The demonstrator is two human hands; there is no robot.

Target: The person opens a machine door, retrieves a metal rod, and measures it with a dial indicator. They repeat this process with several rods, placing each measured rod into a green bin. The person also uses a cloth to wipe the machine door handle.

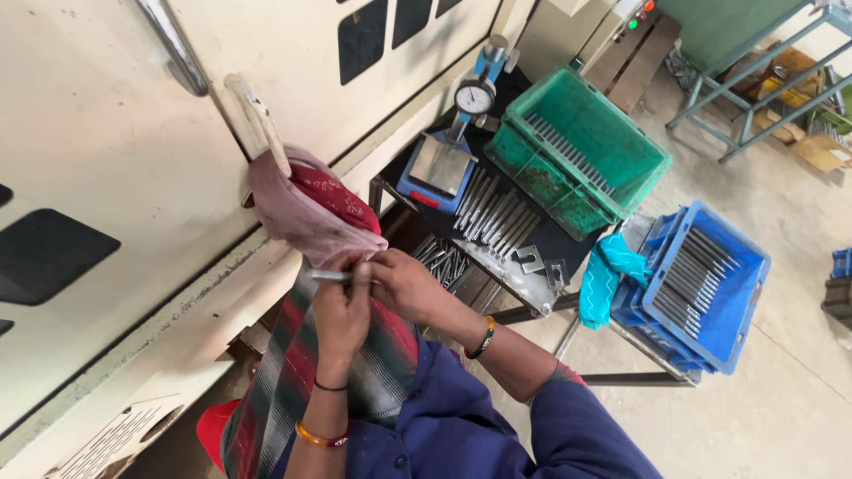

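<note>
**One rod in the cloth, many laid out beside**

The person stands close against a cream machine panel (pixel 106 160), with a pinkish-red cloth (pixel 306 208) hung from a handle on its door. Both hands are raised to the lower edge of that cloth. The left hand (pixel 342 310) has its fingers pressed together around a slim metal rod (pixel 330 276), which lies roughly level and pokes out to the left of the fist. The right hand (pixel 404 284) meets it from the other side, fingers pinching the rod's near end along with a fold of the cloth. It looks to me like a wiping or rubbing step on this single piece, and I judge it to be in mid-course, not finished, since the rod is held by both hands and partly wrapped.

As to progress overall: on the dark desk (pixel 532 244) to the right, a row of similar rods (pixel 493 217) lies side by side, just in front of a blue-based dial gauge (pixel 461 133). A green crate (pixel 621 177) behind holds another line of rods along its floor, and a blue crate (pixel 710 310) on lower stacked bins holds a further batch. More rods show on a shelf under the desk (pixel 444 262). Which batch is done and which is waiting I cannot tell from here; there is clearly a good number of pieces in each, so I would guess the job is somewhere in the middle.
</note>
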